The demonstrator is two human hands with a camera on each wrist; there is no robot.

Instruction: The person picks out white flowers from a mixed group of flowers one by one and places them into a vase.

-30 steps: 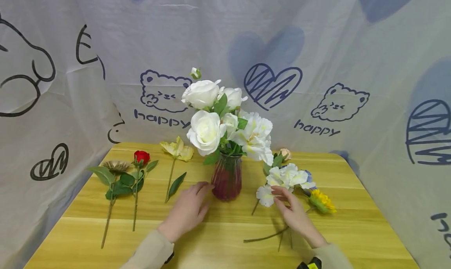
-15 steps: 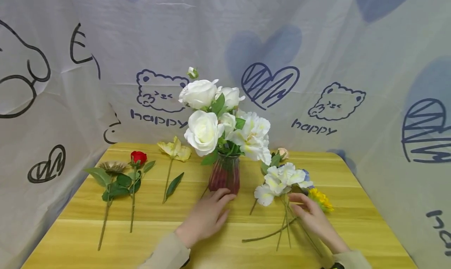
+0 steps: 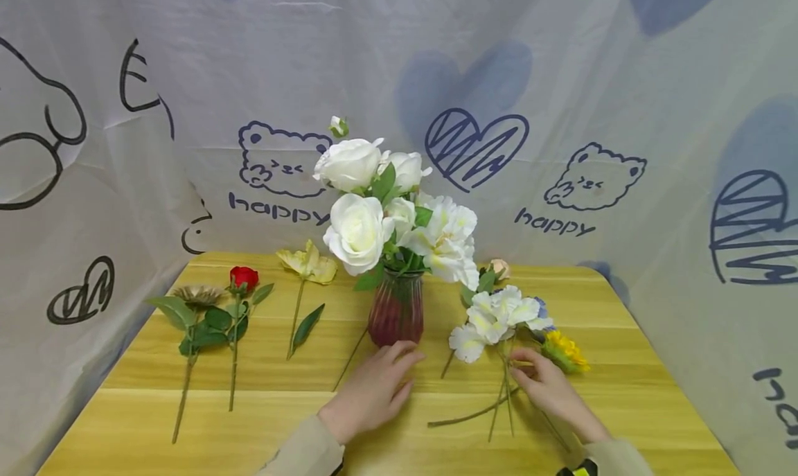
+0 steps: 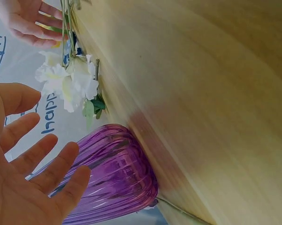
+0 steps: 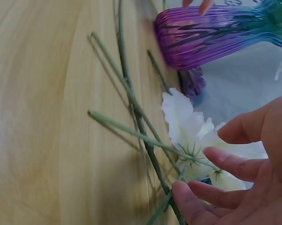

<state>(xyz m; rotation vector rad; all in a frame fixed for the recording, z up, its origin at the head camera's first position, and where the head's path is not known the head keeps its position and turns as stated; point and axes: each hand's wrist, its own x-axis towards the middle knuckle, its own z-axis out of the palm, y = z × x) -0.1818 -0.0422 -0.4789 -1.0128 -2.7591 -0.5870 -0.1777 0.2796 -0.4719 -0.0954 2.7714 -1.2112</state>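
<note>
A ribbed glass vase (image 3: 395, 313), clear above and purple-pink below, stands upright near the table's middle. It holds white roses (image 3: 357, 232) and a ruffled white flower (image 3: 444, 244). My left hand (image 3: 373, 391) is just before the vase's base; its fingers are loosely spread in the left wrist view, and contact with the glass cannot be told. To the right lie ruffled white flowers (image 3: 495, 320), their thin green stems (image 5: 131, 131) crossing a thicker one. My right hand (image 3: 555, 393) is beside those stems, fingers parted and gripping nothing visible; a fingertip may touch a stem.
A yellow sunflower (image 3: 564, 351), a blue flower (image 3: 541, 313) and a pale peach bloom (image 3: 500, 268) lie at right. On the left are a red rose (image 3: 244, 278), a brownish flower (image 3: 199, 294) and a pale yellow flower (image 3: 308, 262). A printed cloth (image 3: 386, 60) hangs behind.
My left hand has moved right, from the vase's left side to the front of its base. My right hand has shifted right, off the white petals to beside the stems.
</note>
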